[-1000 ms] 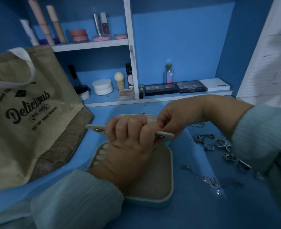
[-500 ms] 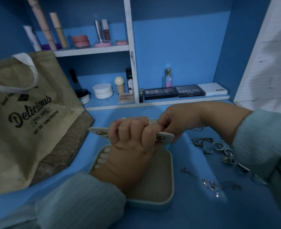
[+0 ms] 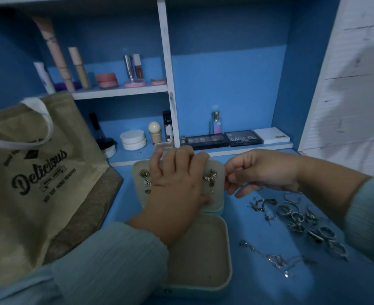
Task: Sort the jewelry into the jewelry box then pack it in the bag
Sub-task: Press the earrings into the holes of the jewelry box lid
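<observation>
The left hand [image 3: 175, 183] grips the pale beige padded earring panel [image 3: 214, 194], fingers curled over its top edge, holding it upright with its long axis left to right, above the open pale-green jewelry box [image 3: 206, 280]. About five earrings [image 3: 210, 177] show pinned on it. The right hand [image 3: 263, 172] pinches the panel's right edge. Loose silver rings and chains [image 3: 296, 219] lie right; one tan burlap tote bag [image 3: 27, 183] stands left.

I see coarse woven cloth on the bag [image 3: 27, 172], a matt velvety lining in the jewelry box [image 3: 201, 256], shiny metal rings [image 3: 300, 219] at three o'clock, and a smooth painted desk [image 3: 258, 282].
</observation>
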Action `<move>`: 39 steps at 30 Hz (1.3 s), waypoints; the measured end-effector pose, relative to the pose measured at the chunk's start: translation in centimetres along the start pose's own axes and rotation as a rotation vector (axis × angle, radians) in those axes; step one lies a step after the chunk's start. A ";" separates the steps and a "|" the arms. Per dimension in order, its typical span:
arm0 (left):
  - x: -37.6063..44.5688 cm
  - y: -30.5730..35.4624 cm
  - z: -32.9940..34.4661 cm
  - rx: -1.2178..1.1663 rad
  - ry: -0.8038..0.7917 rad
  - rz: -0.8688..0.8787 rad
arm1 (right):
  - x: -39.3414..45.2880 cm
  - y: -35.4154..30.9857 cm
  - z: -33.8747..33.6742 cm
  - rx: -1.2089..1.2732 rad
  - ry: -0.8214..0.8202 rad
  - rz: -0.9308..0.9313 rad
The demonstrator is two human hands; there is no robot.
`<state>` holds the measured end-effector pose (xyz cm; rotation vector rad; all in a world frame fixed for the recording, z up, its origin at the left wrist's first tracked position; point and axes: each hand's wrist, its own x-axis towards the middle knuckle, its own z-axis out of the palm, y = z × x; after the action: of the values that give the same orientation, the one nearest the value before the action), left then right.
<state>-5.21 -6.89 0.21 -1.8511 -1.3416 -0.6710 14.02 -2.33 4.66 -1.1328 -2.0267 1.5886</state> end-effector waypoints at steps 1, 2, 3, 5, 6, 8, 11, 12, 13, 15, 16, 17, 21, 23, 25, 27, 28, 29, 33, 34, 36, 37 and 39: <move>0.3 -0.2 0.2 -0.013 -0.022 0.004 | 0.0 0.1 0.2 0.003 0.020 0.003; 0.6 -0.4 0.3 -0.020 -0.047 0.008 | 0.1 0.2 0.4 0.006 0.045 0.006; 0.8 -0.6 0.7 -0.023 -0.076 0.012 | 0.1 0.3 0.7 0.011 0.073 0.010; 1.5 -1.0 0.9 -0.038 -0.158 0.028 | 0.3 0.4 1.0 0.023 0.121 0.018; 2.0 -1.1 0.8 -0.047 -0.220 0.034 | 0.4 0.4 1.1 0.031 0.146 0.024; 3.0 -1.2 0.4 -0.058 -0.434 0.032 | 0.4 0.6 1.0 0.039 0.213 0.051; 4.7 -1.6 1.4 -0.161 -0.756 0.017 | 0.2 1.1 0.0 -0.149 0.352 0.114; 5.2 -1.8 1.7 -0.200 -0.835 0.015 | 0.1 1.4 -0.4 -0.249 0.392 0.137; 5.6 -2.0 2.3 -0.229 -0.909 0.016 | -0.1 1.6 -0.8 -0.345 0.417 0.157; 6.4 -2.3 3.1 -0.252 -1.045 0.027 | -0.7 2.1 -1.7 -0.541 0.417 0.170; 6.6 -2.3 3.5 -0.259 -1.101 0.036 | -1.0 2.3 -1.9 -0.630 0.401 0.172; 6.7 -2.4 3.7 -0.268 -1.143 0.045 | -1.2 2.5 -2.0 -0.693 0.382 0.174; 6.9 -2.6 4.9 -0.355 -1.257 0.029 | -1.4 3.7 -1.7 -0.816 0.312 0.186; 6.9 -2.8 5.3 -0.386 -1.280 0.027 | -1.1 4.4 -1.5 -0.847 0.288 0.182; 6.9 -2.9 5.4 -0.399 -1.299 0.014 | -0.9 4.8 -1.4 -0.836 0.281 0.166; 6.9 -2.8 5.3 -0.403 -1.302 0.004 | -0.7 5.0 -1.3 -0.815 0.295 0.163; 6.9 -2.8 5.2 -0.400 -1.302 0.002 | -0.7 5.0 -1.2 -0.806 0.308 0.161; 6.9 -2.7 5.1 -0.398 -1.304 0.003 | -0.6 5.1 -1.2 -0.799 0.321 0.157; 7.1 -2.6 4.8 -0.335 -1.331 0.040 | -0.8 5.3 -1.1 -0.760 0.360 0.167; 7.2 -2.6 4.6 -0.297 -1.344 0.058 | -0.9 5.4 -1.2 -0.743 0.369 0.171; 7.5 -2.4 4.4 -0.222 -1.363 0.100 | -1.4 5.5 -1.4 -0.701 0.409 0.164; 7.6 -2.2 4.3 -0.187 -1.368 0.117 | -1.6 5.6 -1.6 -0.673 0.446 0.154; 8.0 -1.6 4.0 -0.124 -1.366 0.145 | -2.3 5.6 -2.2 -0.606 0.541 0.133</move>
<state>-4.24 1.16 4.42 -2.5540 -1.8849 0.8138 19.12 -2.25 0.66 -1.7051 -2.1065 0.5852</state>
